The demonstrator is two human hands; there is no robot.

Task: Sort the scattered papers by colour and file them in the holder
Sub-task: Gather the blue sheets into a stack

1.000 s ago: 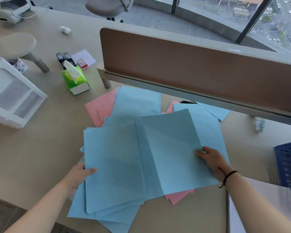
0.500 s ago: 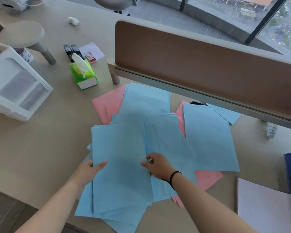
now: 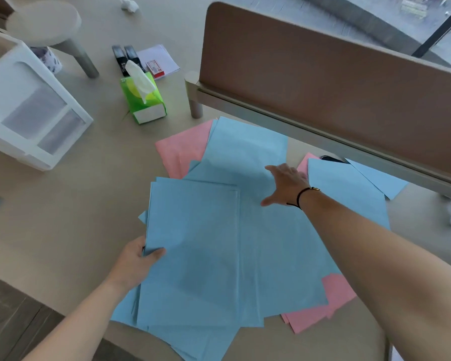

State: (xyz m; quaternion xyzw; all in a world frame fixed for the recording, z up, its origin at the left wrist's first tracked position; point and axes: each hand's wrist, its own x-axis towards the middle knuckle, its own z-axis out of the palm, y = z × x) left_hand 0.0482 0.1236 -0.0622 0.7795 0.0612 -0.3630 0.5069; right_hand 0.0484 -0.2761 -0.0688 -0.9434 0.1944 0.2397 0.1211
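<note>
Left hand: your left hand [image 3: 134, 264] grips the edge of a stack of blue sheets [image 3: 193, 246] at lower centre of the frame, thumb curled on top, fingers hidden beneath
Right hand: your right hand [image 3: 287, 182] reaches over the pile at centre frame, fingers spread and straight, palm down on or just above a blue sheet [image 3: 245, 149]; you cannot tell whether it touches
Papers: more blue sheets fan out under the stack; pink sheets [image 3: 182, 149] peek out at upper left of the pile, and more pink [image 3: 323, 308] at its lower right
Holder: the white file holder [image 3: 29, 113] lies at the left edge of the frame, well apart from the papers
Around: a green tissue box [image 3: 142, 99] stands between holder and pile; two black staplers [image 3: 125, 57] and a small notepad [image 3: 159, 61] lie behind it
In the way: the brown desk divider [image 3: 323, 82] runs along the far side of the pile, with one blue sheet's [image 3: 375, 178] corner near its base
</note>
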